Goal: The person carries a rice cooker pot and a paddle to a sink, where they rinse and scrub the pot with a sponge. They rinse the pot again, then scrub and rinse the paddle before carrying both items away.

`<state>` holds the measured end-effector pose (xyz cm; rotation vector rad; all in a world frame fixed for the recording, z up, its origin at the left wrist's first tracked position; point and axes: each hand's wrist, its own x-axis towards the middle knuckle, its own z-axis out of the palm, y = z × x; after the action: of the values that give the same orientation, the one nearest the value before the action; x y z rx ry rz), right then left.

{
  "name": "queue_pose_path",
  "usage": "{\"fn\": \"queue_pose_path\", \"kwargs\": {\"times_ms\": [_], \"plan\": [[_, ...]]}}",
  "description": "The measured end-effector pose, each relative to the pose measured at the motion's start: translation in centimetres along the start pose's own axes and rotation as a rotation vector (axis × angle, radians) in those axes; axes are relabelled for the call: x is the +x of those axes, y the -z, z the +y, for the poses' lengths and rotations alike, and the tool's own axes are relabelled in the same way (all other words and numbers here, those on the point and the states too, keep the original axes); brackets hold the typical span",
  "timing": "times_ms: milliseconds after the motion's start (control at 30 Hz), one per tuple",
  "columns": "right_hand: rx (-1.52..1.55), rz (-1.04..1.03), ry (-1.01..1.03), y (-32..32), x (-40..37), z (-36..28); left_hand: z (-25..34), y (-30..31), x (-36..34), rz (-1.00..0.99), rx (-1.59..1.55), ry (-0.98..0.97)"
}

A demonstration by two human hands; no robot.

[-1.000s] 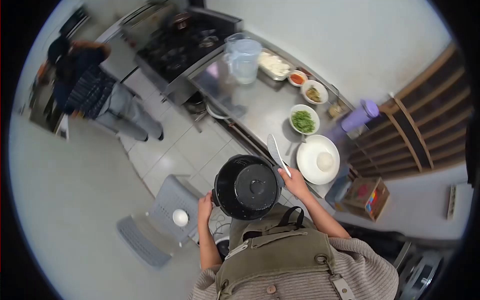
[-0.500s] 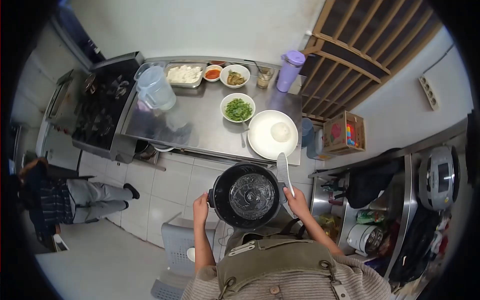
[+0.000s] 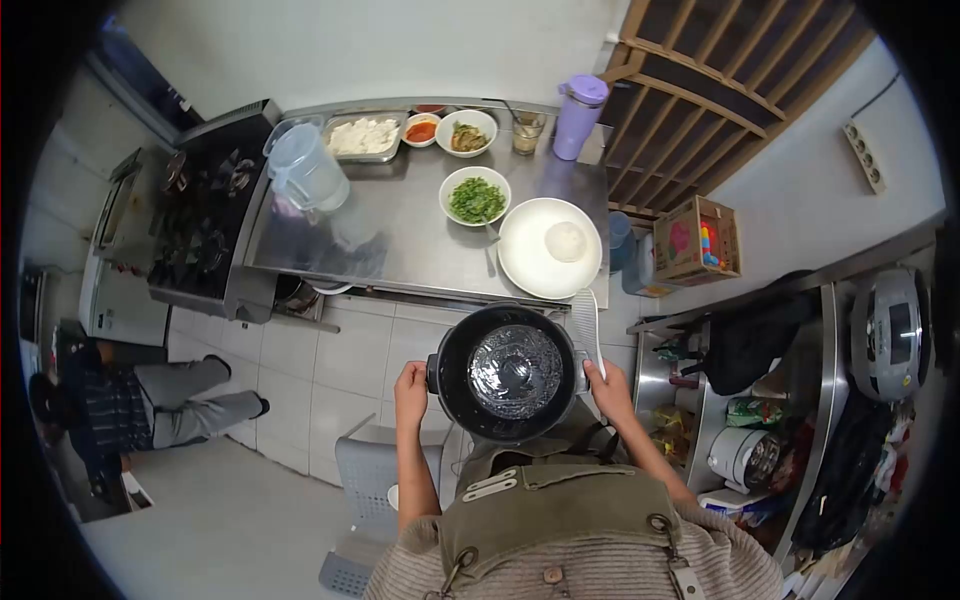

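Steel counter [image 3: 400,215] ahead. Tiled floor [image 3: 338,345] below; over it, just short of the counter, I have the black pot [image 3: 515,372] up, its inside glossy. Step, as I judge it: a two-handed hold. Left hand [image 3: 411,388] grasps one handle [image 3: 432,374]; right hand [image 3: 611,390] clasps the other side plus the paddle [image 3: 588,325], blade towards the plate [image 3: 532,277]. Next move calls for a level pot and a paddle clear of the plate's rim. Writing: cooker [image 3: 888,345] panel unreadable; carton [image 3: 688,250] print too small. No brand legible.
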<state>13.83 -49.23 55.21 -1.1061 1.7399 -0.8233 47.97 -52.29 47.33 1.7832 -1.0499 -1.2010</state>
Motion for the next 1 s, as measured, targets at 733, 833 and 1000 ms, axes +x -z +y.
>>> {"fn": "queue_pose_path", "kwargs": {"times_ms": [733, 833, 1000], "plan": [[-0.355, -0.434, 0.371, -13.3, 8.6, -11.8, 0.2, 13.6, -2.6, 0.344, 0.233, 0.098], [-0.361, -0.517, 0.388, -16.7, 11.9, -14.1, 1.1, 15.0, -1.4, 0.434, 0.286, 0.159], [-0.381, -0.685, 0.595, -23.4, 16.5, -22.5, 1.5, 17.4, -0.7, 0.627, 0.238, 0.219]]}}
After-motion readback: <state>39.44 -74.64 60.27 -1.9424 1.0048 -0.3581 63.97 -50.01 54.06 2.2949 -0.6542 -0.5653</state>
